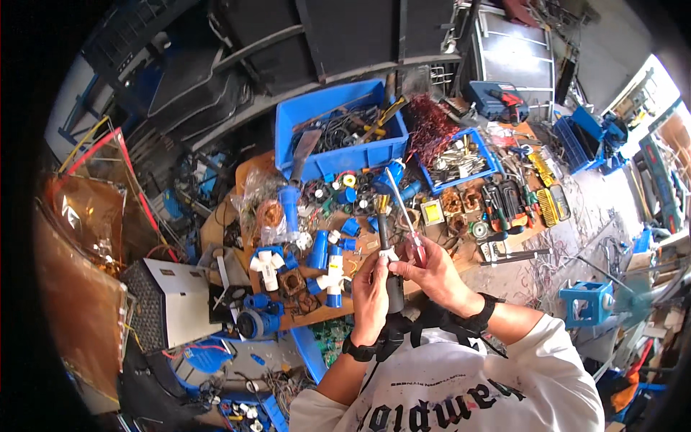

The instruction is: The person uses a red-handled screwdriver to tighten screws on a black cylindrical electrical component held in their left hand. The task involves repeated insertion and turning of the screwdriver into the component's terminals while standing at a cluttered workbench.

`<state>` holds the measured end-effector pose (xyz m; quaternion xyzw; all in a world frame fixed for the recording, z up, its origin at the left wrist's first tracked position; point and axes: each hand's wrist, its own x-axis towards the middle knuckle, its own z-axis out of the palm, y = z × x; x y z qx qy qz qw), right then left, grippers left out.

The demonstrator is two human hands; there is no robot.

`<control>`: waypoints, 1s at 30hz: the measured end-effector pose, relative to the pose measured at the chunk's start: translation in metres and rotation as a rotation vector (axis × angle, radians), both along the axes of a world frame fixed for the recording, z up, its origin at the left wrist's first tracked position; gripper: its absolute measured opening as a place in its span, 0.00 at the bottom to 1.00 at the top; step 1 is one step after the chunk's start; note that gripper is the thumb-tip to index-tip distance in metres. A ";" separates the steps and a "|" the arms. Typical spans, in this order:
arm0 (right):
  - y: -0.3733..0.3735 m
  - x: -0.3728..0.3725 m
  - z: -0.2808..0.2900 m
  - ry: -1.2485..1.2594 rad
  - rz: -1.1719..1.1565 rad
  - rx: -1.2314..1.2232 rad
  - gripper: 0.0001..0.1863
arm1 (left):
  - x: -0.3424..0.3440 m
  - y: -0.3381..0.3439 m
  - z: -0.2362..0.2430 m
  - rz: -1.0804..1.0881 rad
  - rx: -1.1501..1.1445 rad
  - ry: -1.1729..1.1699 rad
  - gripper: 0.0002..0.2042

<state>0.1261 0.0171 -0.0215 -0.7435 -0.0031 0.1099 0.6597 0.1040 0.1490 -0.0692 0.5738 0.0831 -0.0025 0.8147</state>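
Observation:
My right hand (440, 279) is closed around a screwdriver (417, 249) with a reddish handle; its long metal shaft points up and away over the table. Close beside it, my left hand (369, 299) grips a dark rod-shaped piece (384, 232) with a small white part near the fingertips. A thicker dark section of this piece shows below the hands, and brass-coloured bits appear at its far end. I cannot make out its exact kind. Both thumbs nearly meet at the white part. The hands are above the near edge of the wooden table (338, 311).
Blue and white pipe fittings (268, 271) lie on the left of the table. Behind stands a blue bin (338, 165) of cables and tools. A blue tray (461, 181) holds metal pieces. Pliers and drivers (509, 205) lie at the right, with a red drill (511, 105) beyond.

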 end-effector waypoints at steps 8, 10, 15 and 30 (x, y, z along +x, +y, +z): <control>-0.032 -0.001 -0.011 0.105 -0.116 0.291 0.16 | 0.040 0.006 -0.003 -0.043 -0.096 0.127 0.13; -0.043 -0.011 -0.001 0.158 -0.127 0.248 0.15 | 0.034 0.019 -0.004 -0.127 -0.409 0.231 0.14; -0.073 -0.022 -0.010 0.221 -0.124 0.211 0.10 | 0.022 0.024 0.005 -0.183 -0.560 0.203 0.17; -0.052 -0.034 0.025 -0.096 -0.107 0.283 0.14 | -0.019 -0.033 0.051 -0.235 0.576 -0.441 0.32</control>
